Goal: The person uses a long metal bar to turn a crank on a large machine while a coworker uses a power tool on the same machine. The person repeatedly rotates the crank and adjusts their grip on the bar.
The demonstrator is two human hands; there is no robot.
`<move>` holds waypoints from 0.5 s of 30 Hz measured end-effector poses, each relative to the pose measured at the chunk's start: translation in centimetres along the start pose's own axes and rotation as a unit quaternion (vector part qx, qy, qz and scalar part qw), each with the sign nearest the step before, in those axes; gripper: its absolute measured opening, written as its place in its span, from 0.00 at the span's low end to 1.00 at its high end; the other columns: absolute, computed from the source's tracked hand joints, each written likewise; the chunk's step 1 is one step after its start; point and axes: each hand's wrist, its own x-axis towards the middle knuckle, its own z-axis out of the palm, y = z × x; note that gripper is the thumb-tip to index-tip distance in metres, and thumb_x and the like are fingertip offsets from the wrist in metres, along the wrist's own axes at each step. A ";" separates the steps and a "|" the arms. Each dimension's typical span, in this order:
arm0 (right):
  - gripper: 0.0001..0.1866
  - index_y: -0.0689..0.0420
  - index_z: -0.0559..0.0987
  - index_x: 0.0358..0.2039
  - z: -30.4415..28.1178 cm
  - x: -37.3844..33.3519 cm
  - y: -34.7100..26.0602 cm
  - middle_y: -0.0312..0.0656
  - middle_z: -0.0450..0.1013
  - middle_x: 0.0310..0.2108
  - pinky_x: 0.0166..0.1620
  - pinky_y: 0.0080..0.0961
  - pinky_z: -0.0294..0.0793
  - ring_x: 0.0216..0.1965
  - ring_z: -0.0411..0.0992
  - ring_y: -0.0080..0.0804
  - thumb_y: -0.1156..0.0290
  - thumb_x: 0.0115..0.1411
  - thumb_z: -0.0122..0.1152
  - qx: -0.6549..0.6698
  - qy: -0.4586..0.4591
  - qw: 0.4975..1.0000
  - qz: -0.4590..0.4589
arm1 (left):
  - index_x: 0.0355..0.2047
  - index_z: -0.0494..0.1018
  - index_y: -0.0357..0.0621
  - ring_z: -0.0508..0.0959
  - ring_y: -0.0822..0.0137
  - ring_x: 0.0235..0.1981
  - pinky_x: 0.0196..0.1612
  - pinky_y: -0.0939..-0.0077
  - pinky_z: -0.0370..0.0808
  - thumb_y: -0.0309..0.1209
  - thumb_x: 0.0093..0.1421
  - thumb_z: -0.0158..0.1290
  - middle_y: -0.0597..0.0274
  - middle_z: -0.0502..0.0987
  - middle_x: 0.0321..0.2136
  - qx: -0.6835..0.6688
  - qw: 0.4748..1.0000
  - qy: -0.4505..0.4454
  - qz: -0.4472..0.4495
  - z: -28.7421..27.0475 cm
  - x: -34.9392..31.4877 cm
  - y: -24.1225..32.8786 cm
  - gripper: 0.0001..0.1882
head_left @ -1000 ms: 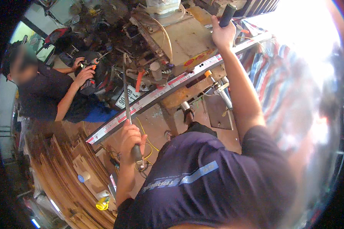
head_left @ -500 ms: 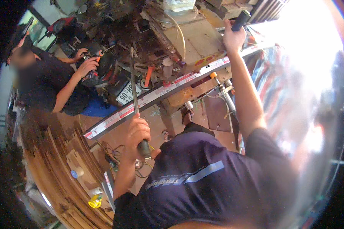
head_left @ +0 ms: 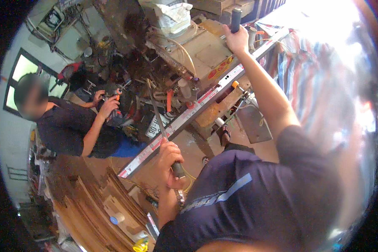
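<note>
My left hand (head_left: 171, 161) is closed round the dark handle (head_left: 178, 170) of a long, narrow metal file (head_left: 157, 107). The file's grey blade points away from me and crosses over a long metal bar (head_left: 197, 106) covered in white and red film. At the upper right my right hand (head_left: 237, 41) grips an upright black cylindrical handle (head_left: 236, 20), thumb along its side. What this handle belongs to is hidden by the hand. The bar runs diagonally between my hands, past the near side of a beige machine (head_left: 210, 50).
On the left a co-worker (head_left: 67, 126) holds a red and black hand tool (head_left: 114, 113). Wooden strips (head_left: 92, 210) lie at the lower left, with a yellow object (head_left: 141, 245) beside them. A white plate (head_left: 157, 126) lies beyond the bar. Striped sheeting (head_left: 306, 80) hangs at the right.
My view has turned, so the bar looks steeper and the co-worker sits lower and further right in the picture. Both hands keep their grips.
</note>
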 end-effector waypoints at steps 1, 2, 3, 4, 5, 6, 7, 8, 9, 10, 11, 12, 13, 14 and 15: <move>0.18 0.59 0.87 0.40 -0.1 0.0 0.0 0.54 0.84 0.33 0.46 0.44 0.81 0.38 0.84 0.53 0.55 0.63 0.72 0.012 -0.001 1.000 -0.011 | 0.30 0.76 0.45 0.78 0.48 0.46 0.71 0.37 0.61 0.72 0.55 0.58 0.59 0.76 0.33 -0.004 1.000 0.002 0.003 0.1 -0.1 0.0 0.37; 0.18 0.59 0.87 0.41 0.0 -0.1 0.0 0.54 0.83 0.33 0.45 0.44 0.81 0.37 0.83 0.54 0.55 0.63 0.72 0.009 0.003 1.000 -0.004 | 0.30 0.76 0.45 0.78 0.48 0.46 0.72 0.37 0.60 0.73 0.55 0.57 0.59 0.76 0.33 -0.008 1.000 0.003 0.006 0.2 -0.1 0.0 0.38; 0.19 0.59 0.87 0.40 -0.1 0.0 0.0 0.53 0.83 0.33 0.45 0.43 0.81 0.37 0.84 0.52 0.54 0.63 0.73 0.014 0.002 1.000 -0.010 | 0.30 0.75 0.47 0.77 0.53 0.45 0.71 0.36 0.59 0.77 0.58 0.52 0.61 0.76 0.33 0.012 1.000 0.003 0.000 0.3 -0.2 0.0 0.40; 0.19 0.60 0.87 0.40 0.0 0.0 -0.1 0.52 0.84 0.32 0.45 0.43 0.81 0.37 0.84 0.50 0.54 0.63 0.73 0.011 0.001 1.000 -0.006 | 0.31 0.75 0.47 0.77 0.53 0.45 0.72 0.36 0.59 0.78 0.59 0.51 0.61 0.76 0.33 0.021 1.000 0.001 0.000 0.3 -0.2 0.0 0.41; 0.20 0.60 0.87 0.39 -0.1 0.0 0.0 0.51 0.84 0.32 0.45 0.42 0.81 0.37 0.84 0.48 0.54 0.63 0.74 0.005 -0.004 1.000 0.004 | 0.31 0.75 0.47 0.77 0.52 0.45 0.72 0.35 0.59 0.78 0.59 0.51 0.60 0.77 0.33 0.027 1.000 -0.001 0.002 0.3 -0.3 0.0 0.41; 0.20 0.60 0.87 0.39 -0.2 -0.1 0.0 0.51 0.84 0.32 0.45 0.42 0.81 0.37 0.84 0.47 0.54 0.63 0.74 0.009 -0.002 1.000 0.001 | 0.31 0.75 0.47 0.77 0.52 0.45 0.73 0.35 0.59 0.78 0.59 0.50 0.60 0.77 0.33 0.033 0.999 -0.003 0.003 0.3 -0.5 0.0 0.41; 0.20 0.60 0.87 0.39 -0.2 -0.1 0.1 0.51 0.84 0.32 0.45 0.42 0.81 0.36 0.84 0.47 0.54 0.63 0.74 0.011 -0.004 1.000 0.001 | 0.32 0.75 0.47 0.77 0.52 0.46 0.73 0.34 0.59 0.79 0.60 0.49 0.59 0.77 0.34 0.040 0.999 -0.003 0.004 0.4 -0.6 0.0 0.42; 0.19 0.60 0.87 0.39 -0.1 -0.1 0.1 0.51 0.84 0.32 0.45 0.42 0.81 0.36 0.84 0.47 0.54 0.63 0.73 0.012 -0.008 1.000 0.000 | 0.32 0.74 0.46 0.77 0.52 0.46 0.73 0.34 0.59 0.79 0.60 0.49 0.59 0.76 0.34 0.040 0.999 -0.004 0.009 0.4 -0.7 -0.1 0.42; 0.19 0.60 0.87 0.38 -0.1 -0.1 0.2 0.51 0.84 0.31 0.45 0.42 0.80 0.35 0.84 0.45 0.54 0.63 0.73 0.026 -0.003 1.000 -0.005 | 0.32 0.74 0.46 0.77 0.52 0.46 0.72 0.34 0.60 0.79 0.60 0.50 0.59 0.76 0.34 0.040 0.999 -0.005 0.015 0.4 -0.8 -0.1 0.42; 0.19 0.60 0.87 0.38 0.0 0.0 0.2 0.50 0.83 0.30 0.44 0.42 0.80 0.34 0.83 0.45 0.54 0.63 0.73 0.025 -0.001 1.000 -0.004 | 0.32 0.74 0.46 0.77 0.52 0.45 0.72 0.34 0.60 0.79 0.60 0.50 0.59 0.76 0.34 0.038 0.999 -0.001 0.008 0.5 -0.8 -0.1 0.42; 0.19 0.60 0.87 0.37 0.1 0.0 0.2 0.50 0.83 0.29 0.44 0.42 0.80 0.34 0.83 0.45 0.54 0.63 0.73 0.025 0.003 1.000 -0.007 | 0.32 0.74 0.46 0.77 0.52 0.45 0.71 0.34 0.62 0.79 0.59 0.51 0.59 0.76 0.34 0.039 0.999 -0.008 0.024 0.4 -0.7 -0.2 0.42; 0.19 0.60 0.87 0.37 0.2 0.1 0.2 0.49 0.83 0.29 0.43 0.42 0.80 0.33 0.83 0.44 0.54 0.63 0.73 0.020 0.003 1.000 -0.004 | 0.32 0.74 0.46 0.77 0.51 0.44 0.70 0.34 0.63 0.79 0.58 0.52 0.58 0.76 0.34 0.037 0.999 -0.011 0.029 0.3 -0.5 -0.2 0.42; 0.19 0.61 0.86 0.36 0.3 0.1 0.2 0.49 0.83 0.27 0.43 0.41 0.81 0.32 0.83 0.44 0.54 0.63 0.73 0.031 0.010 0.999 -0.008 | 0.32 0.74 0.46 0.77 0.51 0.43 0.69 0.34 0.64 0.79 0.57 0.54 0.58 0.76 0.34 0.032 0.998 -0.012 0.049 0.2 -0.2 -0.3 0.42; 0.19 0.60 0.87 0.36 0.3 0.3 0.2 0.49 0.83 0.28 0.43 0.41 0.81 0.33 0.83 0.44 0.54 0.62 0.73 0.030 0.016 0.999 -0.021 | 0.32 0.73 0.45 0.77 0.51 0.43 0.68 0.35 0.65 0.78 0.55 0.56 0.58 0.76 0.34 0.029 0.998 0.013 0.054 0.1 0.3 -0.5 0.42; 0.19 0.60 0.87 0.36 0.3 0.4 0.2 0.49 0.83 0.28 0.44 0.41 0.81 0.33 0.83 0.44 0.55 0.62 0.73 0.025 0.012 0.999 -0.018 | 0.33 0.73 0.45 0.77 0.51 0.42 0.67 0.36 0.66 0.77 0.54 0.58 0.58 0.75 0.33 0.023 0.996 0.038 0.072 -0.2 0.9 -0.7 0.41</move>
